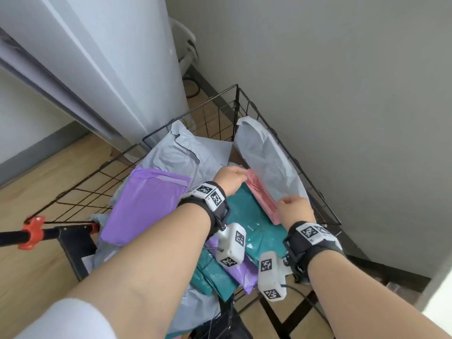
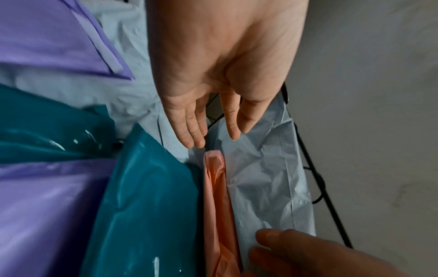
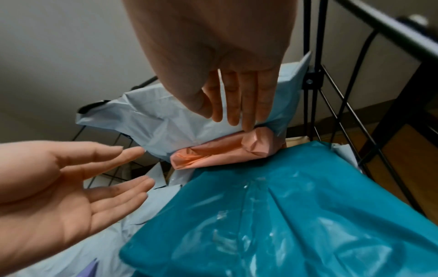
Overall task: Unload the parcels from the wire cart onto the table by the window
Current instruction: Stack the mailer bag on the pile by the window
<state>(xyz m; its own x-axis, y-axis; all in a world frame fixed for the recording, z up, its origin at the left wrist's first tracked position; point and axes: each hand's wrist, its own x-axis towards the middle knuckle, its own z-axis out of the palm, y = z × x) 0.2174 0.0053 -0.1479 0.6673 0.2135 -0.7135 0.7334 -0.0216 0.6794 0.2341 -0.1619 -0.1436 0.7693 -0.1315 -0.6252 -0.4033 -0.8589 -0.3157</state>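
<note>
A black wire cart [image 1: 221, 109] holds several plastic mailer parcels. A narrow pink parcel [image 1: 261, 195] [image 2: 216, 187] [image 3: 213, 154] lies wedged between a teal parcel [image 1: 247, 217] [image 2: 147, 196] [image 3: 260, 215] and a grey parcel [image 1: 266, 155] [image 2: 265, 178] [image 3: 166, 123] that leans on the cart's right side. My left hand [image 1: 230, 178] [image 2: 213, 139] [image 3: 145, 166] hovers with straight fingers at the pink parcel's far end. At its near end, my right hand [image 1: 292, 204] [image 3: 228, 118] [image 2: 272, 243] has straight fingers whose tips touch it. Neither hand holds anything.
A large purple parcel [image 1: 144, 204] and more grey ones fill the cart's left half. A white cabinet [image 1: 110, 69] stands to the far left and a grey wall [image 1: 342, 94] runs close along the right. The cart handle with an orange clamp [image 1: 34, 231] juts over the wooden floor [image 1: 36, 192].
</note>
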